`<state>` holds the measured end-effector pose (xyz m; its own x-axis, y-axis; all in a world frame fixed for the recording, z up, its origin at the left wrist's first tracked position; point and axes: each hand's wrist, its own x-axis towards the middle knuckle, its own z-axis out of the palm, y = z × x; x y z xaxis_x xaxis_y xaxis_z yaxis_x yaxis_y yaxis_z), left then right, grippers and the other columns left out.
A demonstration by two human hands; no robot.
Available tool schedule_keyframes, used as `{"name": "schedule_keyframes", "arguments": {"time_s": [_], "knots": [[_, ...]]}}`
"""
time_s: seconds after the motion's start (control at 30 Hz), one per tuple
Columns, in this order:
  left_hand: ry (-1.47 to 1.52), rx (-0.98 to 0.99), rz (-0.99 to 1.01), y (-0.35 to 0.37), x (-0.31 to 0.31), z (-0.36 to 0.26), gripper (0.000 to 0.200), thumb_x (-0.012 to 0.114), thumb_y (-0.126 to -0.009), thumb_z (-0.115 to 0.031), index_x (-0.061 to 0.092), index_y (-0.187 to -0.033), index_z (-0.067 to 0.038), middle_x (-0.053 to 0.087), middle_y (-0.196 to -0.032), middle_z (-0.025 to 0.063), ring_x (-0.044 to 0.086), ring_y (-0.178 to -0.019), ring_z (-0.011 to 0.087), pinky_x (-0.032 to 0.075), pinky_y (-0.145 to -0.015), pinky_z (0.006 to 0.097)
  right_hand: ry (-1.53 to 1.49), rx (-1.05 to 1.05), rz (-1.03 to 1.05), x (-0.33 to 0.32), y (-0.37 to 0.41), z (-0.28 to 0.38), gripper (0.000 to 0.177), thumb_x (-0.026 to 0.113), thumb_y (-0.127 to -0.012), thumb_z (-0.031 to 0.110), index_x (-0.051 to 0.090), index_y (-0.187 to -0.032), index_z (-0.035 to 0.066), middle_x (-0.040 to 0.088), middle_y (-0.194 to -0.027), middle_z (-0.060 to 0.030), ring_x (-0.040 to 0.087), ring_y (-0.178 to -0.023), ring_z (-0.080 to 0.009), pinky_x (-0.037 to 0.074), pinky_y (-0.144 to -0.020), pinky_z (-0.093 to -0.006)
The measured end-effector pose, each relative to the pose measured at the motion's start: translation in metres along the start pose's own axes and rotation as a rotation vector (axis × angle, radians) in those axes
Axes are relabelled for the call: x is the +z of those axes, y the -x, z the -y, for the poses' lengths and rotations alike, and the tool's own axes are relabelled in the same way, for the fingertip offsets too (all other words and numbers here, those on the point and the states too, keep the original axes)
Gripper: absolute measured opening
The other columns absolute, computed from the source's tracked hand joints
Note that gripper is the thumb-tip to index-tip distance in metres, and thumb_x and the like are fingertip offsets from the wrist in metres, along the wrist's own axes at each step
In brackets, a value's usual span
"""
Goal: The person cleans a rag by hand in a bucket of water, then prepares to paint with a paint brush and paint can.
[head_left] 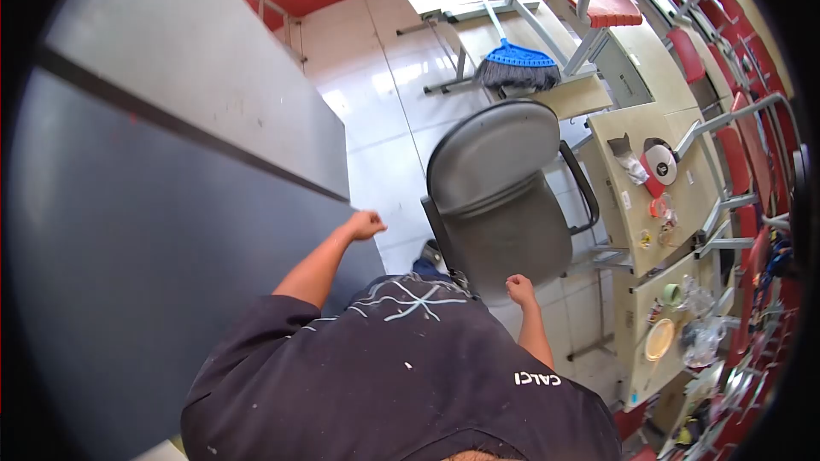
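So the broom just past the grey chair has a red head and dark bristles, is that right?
Not quite: the broom just past the grey chair has a blue head, not red, with dark bristles, as the head camera view shows.

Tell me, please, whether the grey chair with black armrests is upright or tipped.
Upright: from above, the grey chair has its seat facing up.

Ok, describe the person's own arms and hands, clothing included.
The left hand and right hand are ungloved, with no watch showing. The dark shirt has a short left sleeve, pale lines on the front and white "CALCI" lettering on its right side. Where the right sleeve ends is unclear.
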<state>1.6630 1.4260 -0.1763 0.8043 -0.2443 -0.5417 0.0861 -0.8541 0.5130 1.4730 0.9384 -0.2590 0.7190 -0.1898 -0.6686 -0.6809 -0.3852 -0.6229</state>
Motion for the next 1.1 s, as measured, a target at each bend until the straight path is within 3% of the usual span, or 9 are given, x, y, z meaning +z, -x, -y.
{"name": "schedule_keyframes", "arguments": {"time_s": [0.1,0.2,0.3,0.47,0.7,0.77,0.83,0.93,1.1], "knots": [[-0.113,-0.040,0.004,0.000,-0.025,0.055,0.039,0.072,-0.081,-0.040,0.069,-0.091,-0.003,0.070,-0.087,0.0127,0.066,-0.079,0.0215,0.053,-0.071,0.0344,-0.030,-0.108,-0.034,0.017,-0.025,0.030,0.018,0.062,-0.084,0.011,0.063,-0.098,0.000,0.065,-0.079,-0.0056,0.061,-0.063,-0.0129,0.050,-0.058,-0.0268],[0.068,-0.594,0.253,0.006,-0.051,0.084,0.039,0.072,-0.081,-0.042,0.070,-0.093,-0.005,0.066,-0.077,0.0071,0.062,-0.067,0.0145,0.053,-0.058,0.0313,0.035,-0.182,-0.082,0.023,-0.031,0.025,0.019,0.064,-0.083,0.011,0.064,-0.097,-0.001,0.065,-0.077,-0.0056,0.060,-0.063,-0.0120,0.049,-0.057,-0.0271],[0.047,-0.452,0.285,-0.022,-0.084,0.083,0.040,0.071,-0.081,-0.044,0.070,-0.090,-0.005,0.065,-0.069,0.0080,0.061,-0.060,0.0170,0.051,-0.055,0.0346,0.006,-0.151,-0.208,0.009,-0.039,0.037,0.018,0.063,-0.083,0.010,0.065,-0.097,0.000,0.065,-0.077,-0.0060,0.060,-0.063,-0.0118,0.049,-0.057,-0.0272],[-0.067,-0.154,0.125,-0.134,-0.147,0.073,0.041,0.074,-0.077,-0.043,0.072,-0.091,-0.004,0.069,-0.080,0.0121,0.065,-0.068,0.0203,0.053,-0.066,0.0341,-0.101,-0.117,-0.384,-0.020,-0.039,0.109,0.016,0.063,-0.084,0.009,0.065,-0.097,0.000,0.065,-0.077,-0.0058,0.060,-0.065,-0.0115,0.049,-0.060,-0.0274],[0.198,0.055,-0.141,-0.265,-0.283,0.024,0.037,0.073,-0.080,-0.037,0.068,-0.091,-0.002,0.069,-0.084,0.0121,0.065,-0.077,0.0195,0.052,-0.072,0.0323,-0.181,-0.617,-0.589,-0.052,-0.085,0.436,0.012,0.057,-0.086,0.004,0.064,-0.095,-0.001,0.062,-0.081,-0.0083,0.057,-0.069,-0.0156,0.048,-0.066,-0.0283],[0.156,0.032,-0.129,-0.302,-0.304,0.060,0.036,0.073,-0.079,-0.036,0.069,-0.090,-0.002,0.070,-0.086,0.0130,0.066,-0.079,0.0212,0.052,-0.074,0.0323,0.046,-0.782,-0.600,-0.050,-0.122,0.528,0.013,0.058,-0.085,0.004,0.063,-0.096,-0.002,0.063,-0.084,-0.0105,0.060,-0.074,-0.0192,0.048,-0.069,-0.0297],[0.078,-0.108,-0.084,-0.321,-0.323,0.111,0.021,0.068,-0.081,-0.023,0.070,-0.088,-0.004,0.070,-0.087,0.0130,0.066,-0.078,0.0226,0.052,-0.074,0.0331,0.100,-0.751,-0.493,-0.035,-0.185,0.583,0.017,0.061,-0.086,0.008,0.063,-0.100,-0.002,0.064,-0.090,-0.0114,0.062,-0.079,-0.0190,0.049,-0.073,-0.0303],[0.273,-0.353,-0.001,-0.341,-0.352,0.183,0.012,0.059,-0.080,-0.009,0.070,-0.082,-0.005,0.069,-0.079,0.0107,0.064,-0.072,0.0209,0.051,-0.069,0.0333,0.471,-0.693,-0.220,-0.001,-0.240,0.665,0.026,0.065,-0.081,0.010,0.063,-0.106,0.001,0.063,-0.104,-0.0171,0.063,-0.083,-0.0297,0.051,-0.077,-0.0365],[0.504,-0.342,-0.087,-0.368,-0.422,0.204,0.015,0.055,-0.077,0.000,0.066,-0.068,-0.006,0.063,-0.064,0.0058,0.057,-0.063,0.0135,0.046,-0.058,0.0294,0.554,-0.662,0.020,0.056,-0.291,0.736,0.030,0.068,-0.082,0.016,0.061,-0.108,0.003,0.063,-0.105,-0.0161,0.061,-0.085,-0.0296,0.051,-0.079,-0.0376]]}}
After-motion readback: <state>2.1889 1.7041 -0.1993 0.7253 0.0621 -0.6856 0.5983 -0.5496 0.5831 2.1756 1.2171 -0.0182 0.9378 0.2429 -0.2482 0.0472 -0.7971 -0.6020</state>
